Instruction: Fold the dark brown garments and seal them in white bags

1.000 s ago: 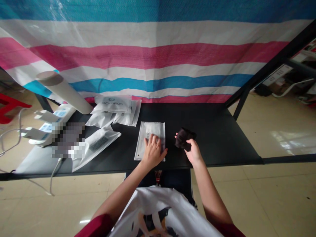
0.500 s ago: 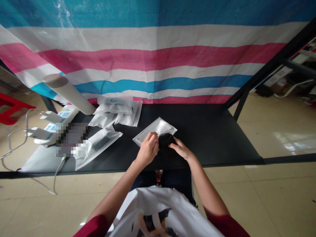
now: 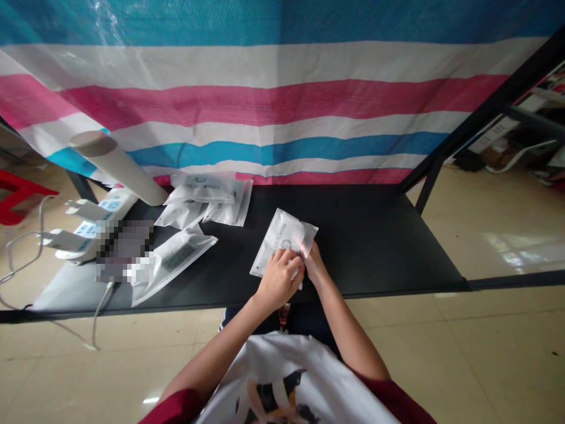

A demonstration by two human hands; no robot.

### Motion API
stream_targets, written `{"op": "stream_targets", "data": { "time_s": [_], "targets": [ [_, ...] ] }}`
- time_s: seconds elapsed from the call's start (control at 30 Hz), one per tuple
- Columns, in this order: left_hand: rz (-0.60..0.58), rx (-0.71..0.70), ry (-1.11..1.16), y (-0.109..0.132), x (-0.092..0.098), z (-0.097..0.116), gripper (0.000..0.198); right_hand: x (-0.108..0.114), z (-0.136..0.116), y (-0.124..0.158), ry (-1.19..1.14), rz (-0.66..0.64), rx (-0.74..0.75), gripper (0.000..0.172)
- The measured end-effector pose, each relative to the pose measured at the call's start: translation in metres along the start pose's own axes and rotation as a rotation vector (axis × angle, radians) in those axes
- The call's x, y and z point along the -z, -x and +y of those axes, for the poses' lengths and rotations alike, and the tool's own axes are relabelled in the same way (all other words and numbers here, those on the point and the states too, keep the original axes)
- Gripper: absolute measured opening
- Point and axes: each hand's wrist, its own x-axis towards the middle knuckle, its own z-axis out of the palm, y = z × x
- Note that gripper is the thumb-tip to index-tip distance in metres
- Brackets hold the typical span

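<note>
Five white plastic pouches lie on the black table (image 3: 375,235) — four pouches (image 3: 203,188) toward the left of the frame, and the centre pouch (image 3: 285,241) mid-table, its long axis tilted from upper right to lower left. The left hand (image 3: 278,281) and right hand (image 3: 315,265) sit close together, pinching its lower end, with most of the pouch extending above them.

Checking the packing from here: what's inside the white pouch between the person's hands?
The white pouch shows only printed lettering on its pale face; its contents cannot be seen. The left hand and right hand cover its lower end.
</note>
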Motion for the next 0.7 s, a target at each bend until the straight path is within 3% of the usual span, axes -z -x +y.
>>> {"op": "stream_targets", "data": {
  "time_s": [0.2,0.27,0.4,0.5,0.6,0.7],
  "targets": [
    [-0.010,0.016,0.042,-0.005,0.000,0.000,0.020,0.016,-0.012,0.000,0.474,-0.022,0.002,0.028],
    [-0.011,0.015,0.056,-0.006,-0.002,0.001,0.021,0.016,-0.010,0.001,0.421,-0.047,-0.016,0.027],
    [-0.001,0.026,0.035,-0.006,-0.003,0.004,0.020,0.014,-0.005,0.006,0.076,-0.164,-0.077,0.036],
    [0.012,0.031,0.042,-0.006,-0.001,0.004,0.018,0.023,-0.006,0.009,0.054,-0.245,-0.056,0.031],
    [0.039,0.048,0.019,-0.004,0.003,0.001,0.021,0.034,-0.011,0.009,0.088,-0.220,0.005,0.019],
    [0.078,0.069,-0.025,-0.003,0.006,-0.006,0.027,0.040,-0.012,0.010,0.108,-0.137,0.044,0.023]
  ]
}}
